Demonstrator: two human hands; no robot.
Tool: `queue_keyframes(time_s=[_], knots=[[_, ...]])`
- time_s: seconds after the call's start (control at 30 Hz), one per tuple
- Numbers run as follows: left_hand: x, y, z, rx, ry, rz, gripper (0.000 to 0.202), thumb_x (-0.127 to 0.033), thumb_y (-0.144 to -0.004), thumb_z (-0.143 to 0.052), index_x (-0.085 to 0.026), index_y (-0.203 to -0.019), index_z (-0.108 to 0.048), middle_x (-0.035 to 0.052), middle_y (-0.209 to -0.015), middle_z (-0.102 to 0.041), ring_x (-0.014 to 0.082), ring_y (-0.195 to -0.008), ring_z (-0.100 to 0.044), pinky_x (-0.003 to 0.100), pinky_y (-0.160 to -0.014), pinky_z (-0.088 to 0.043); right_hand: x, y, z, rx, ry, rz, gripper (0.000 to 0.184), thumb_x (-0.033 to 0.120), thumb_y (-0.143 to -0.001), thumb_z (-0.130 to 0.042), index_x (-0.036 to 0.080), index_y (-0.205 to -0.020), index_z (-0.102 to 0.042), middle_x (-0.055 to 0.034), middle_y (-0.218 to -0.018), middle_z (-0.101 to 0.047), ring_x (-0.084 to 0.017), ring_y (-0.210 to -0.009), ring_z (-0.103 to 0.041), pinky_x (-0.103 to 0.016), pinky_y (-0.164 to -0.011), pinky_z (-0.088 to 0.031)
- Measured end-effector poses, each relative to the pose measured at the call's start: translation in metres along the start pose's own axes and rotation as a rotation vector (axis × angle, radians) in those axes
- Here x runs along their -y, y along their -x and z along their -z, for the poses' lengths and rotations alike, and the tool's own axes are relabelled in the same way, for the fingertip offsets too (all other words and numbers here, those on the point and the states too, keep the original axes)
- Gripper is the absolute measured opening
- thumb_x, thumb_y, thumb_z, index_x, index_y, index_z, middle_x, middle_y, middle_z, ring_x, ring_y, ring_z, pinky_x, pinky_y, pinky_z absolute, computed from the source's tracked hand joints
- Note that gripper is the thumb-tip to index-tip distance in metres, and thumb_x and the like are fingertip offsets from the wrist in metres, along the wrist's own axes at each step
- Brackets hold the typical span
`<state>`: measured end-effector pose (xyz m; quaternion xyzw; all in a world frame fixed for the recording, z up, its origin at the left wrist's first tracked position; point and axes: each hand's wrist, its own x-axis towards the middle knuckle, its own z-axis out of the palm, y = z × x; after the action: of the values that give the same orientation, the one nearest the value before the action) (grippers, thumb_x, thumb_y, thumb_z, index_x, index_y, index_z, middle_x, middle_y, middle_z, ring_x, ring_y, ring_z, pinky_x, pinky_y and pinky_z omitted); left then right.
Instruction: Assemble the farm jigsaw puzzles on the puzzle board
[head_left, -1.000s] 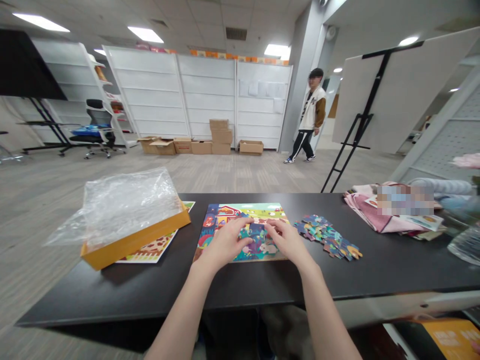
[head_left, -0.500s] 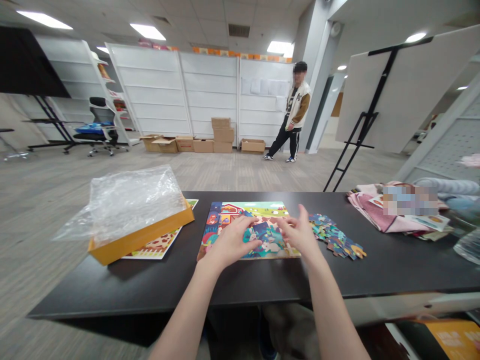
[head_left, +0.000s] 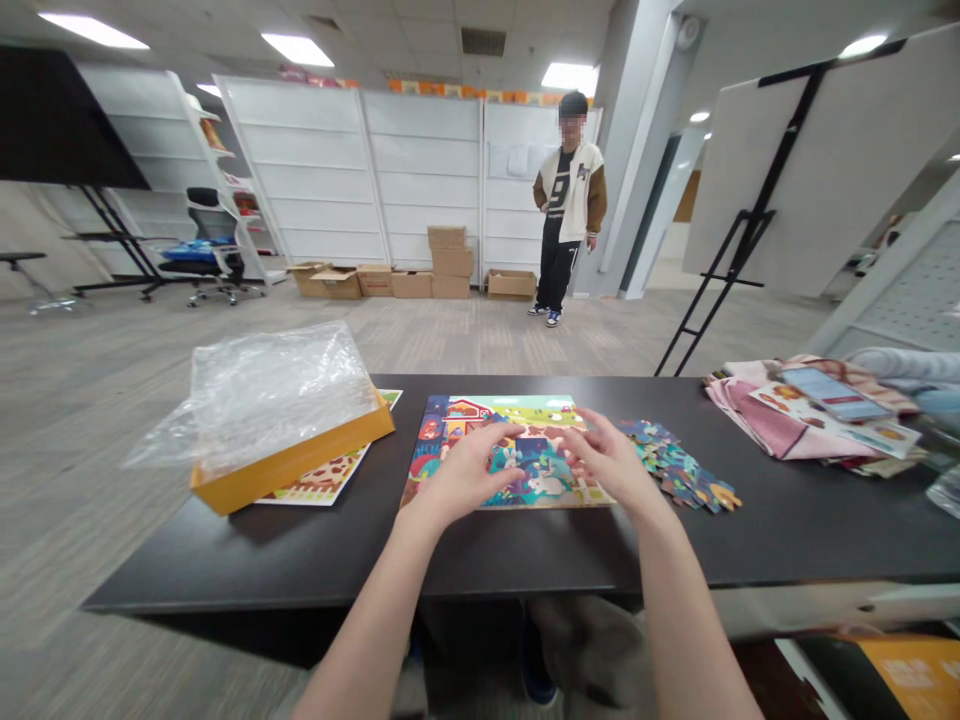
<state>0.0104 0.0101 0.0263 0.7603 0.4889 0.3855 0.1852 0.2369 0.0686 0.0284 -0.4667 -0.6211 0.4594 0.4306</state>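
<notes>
A colourful farm jigsaw board (head_left: 517,415) lies flat on the black table (head_left: 525,550) in front of me. My left hand (head_left: 463,478) hovers over its left half, fingers spread and slightly curled, holding nothing. Over the board's right part is my right hand (head_left: 615,462), fingers apart and also holding nothing that I can see. A pile of loose puzzle pieces (head_left: 686,475) lies just right of the board, beside my right hand.
A yellow box lid (head_left: 300,462) with crumpled clear plastic (head_left: 270,395) sits at the left, on top of a printed sheet (head_left: 322,485). Folded pink cloth, cards and a phone (head_left: 821,405) lie at the right. A person (head_left: 564,205) stands beyond the table near cardboard boxes (head_left: 446,262). An easel (head_left: 739,235) stands at the right.
Both hands have lifted off the board and now hover with fingers apart. The person in the background has walked left and stopped, facing this way. The view has tilted slightly.
</notes>
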Motion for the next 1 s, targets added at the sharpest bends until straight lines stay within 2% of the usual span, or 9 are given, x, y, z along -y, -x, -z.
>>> queue_keyframes(time_s=[0.07, 0.13, 0.33, 0.47, 0.57, 0.67, 0.8, 0.93, 1.0], knots=[[-0.004, 0.001, -0.001, 0.014, 0.002, -0.017, 0.054, -0.024, -0.081, -0.074, -0.028, -0.132, -0.058, 0.0047, -0.132, -0.065, 0.0245, -0.119, -0.062, 0.038, -0.103, -0.049, 0.001, 0.002, -0.011, 0.193, 0.061, 0.101, 0.050, 0.049, -0.077, -0.071, 0.019, -0.118, -0.067, -0.0100, -0.105, -0.074, -0.020, -0.080, -0.069, -0.032, -0.069, -0.056], [-0.005, 0.001, -0.002, 0.021, -0.004, -0.026, 0.051, -0.024, -0.082, -0.073, -0.026, -0.131, -0.058, 0.0053, -0.132, -0.065, 0.0244, -0.121, -0.061, 0.038, -0.105, -0.048, 0.000, 0.003, -0.016, 0.261, 0.106, 0.187, 0.039, 0.044, -0.077, -0.073, 0.020, -0.107, -0.072, -0.0103, -0.118, -0.070, -0.020, -0.088, -0.068, -0.033, -0.075, -0.056], [0.008, 0.001, 0.001, -0.034, -0.084, 0.006, 0.051, -0.029, -0.082, -0.074, -0.025, -0.130, -0.059, 0.0071, -0.129, -0.066, 0.0264, -0.120, -0.062, 0.042, -0.103, -0.050, 0.001, 0.003, 0.003, 0.191, 0.124, 0.104, 0.038, 0.043, -0.079, -0.070, 0.016, -0.107, -0.070, -0.0079, -0.086, -0.074, -0.019, -0.071, -0.067, -0.031, -0.063, -0.054], [0.009, 0.002, 0.001, -0.036, -0.093, 0.011, 0.047, -0.033, -0.085, -0.072, -0.026, -0.129, -0.059, 0.0066, -0.128, -0.067, 0.0263, -0.120, -0.062, 0.042, -0.103, -0.049, 0.003, 0.005, 0.018, 0.100, 0.053, 0.024, 0.038, 0.046, -0.078, -0.071, 0.017, -0.103, -0.068, -0.0090, -0.089, -0.074, -0.022, -0.076, -0.069, -0.032, -0.063, -0.055], [0.000, 0.002, -0.005, -0.004, -0.074, 0.005, 0.045, -0.033, -0.086, -0.071, -0.025, -0.128, -0.059, 0.0069, -0.130, -0.066, 0.0261, -0.121, -0.060, 0.041, -0.104, -0.048, 0.002, 0.006, 0.014, 0.175, 0.113, 0.038, 0.036, 0.045, -0.079, -0.070, 0.017, -0.102, -0.069, -0.0079, -0.089, -0.074, -0.020, -0.073, -0.068, -0.031, -0.063, -0.054], [-0.009, 0.001, -0.014, 0.019, -0.043, -0.032, 0.044, -0.032, -0.085, -0.072, -0.024, -0.127, -0.059, 0.0070, -0.131, -0.065, 0.0257, -0.123, -0.059, 0.041, -0.107, -0.046, -0.001, 0.005, 0.004, 0.255, 0.184, 0.118, 0.031, 0.040, -0.078, -0.070, 0.018, -0.100, -0.070, -0.0082, -0.104, -0.073, -0.019, -0.078, -0.068, -0.030, -0.068, -0.054], [-0.015, -0.001, -0.021, 0.015, -0.073, -0.063, 0.047, -0.030, -0.083, -0.074, -0.023, -0.127, -0.058, 0.0077, -0.130, -0.065, 0.0267, -0.123, -0.059, 0.043, -0.108, -0.045, -0.005, 0.002, -0.002, 0.251, 0.202, 0.156, 0.029, 0.036, -0.076, -0.069, 0.020, -0.100, -0.067, -0.0074, -0.119, -0.070, -0.018, -0.082, -0.068, -0.030, -0.072, -0.054], [-0.018, -0.003, -0.021, 0.022, -0.099, -0.062, 0.045, -0.030, -0.083, -0.074, -0.023, -0.125, -0.059, 0.0084, -0.127, -0.066, 0.0270, -0.120, -0.061, 0.043, -0.106, -0.047, -0.008, 0.001, 0.001, 0.241, 0.245, 0.122, 0.033, 0.040, -0.078, -0.066, 0.019, -0.104, -0.065, -0.0063, -0.102, -0.075, -0.020, -0.079, -0.070, -0.031, -0.071, -0.054], [-0.019, -0.003, -0.020, 0.029, -0.106, -0.056, 0.044, -0.030, -0.083, -0.074, -0.023, -0.125, -0.059, 0.0086, -0.127, -0.066, 0.0270, -0.120, -0.061, 0.042, -0.105, -0.047, -0.009, 0.001, 0.004, 0.181, 0.279, 0.104, 0.045, 0.040, -0.080, -0.064, 0.018, -0.120, -0.061, -0.0052, -0.088, -0.076, -0.021, -0.075, -0.070, -0.032, -0.069, -0.054]])
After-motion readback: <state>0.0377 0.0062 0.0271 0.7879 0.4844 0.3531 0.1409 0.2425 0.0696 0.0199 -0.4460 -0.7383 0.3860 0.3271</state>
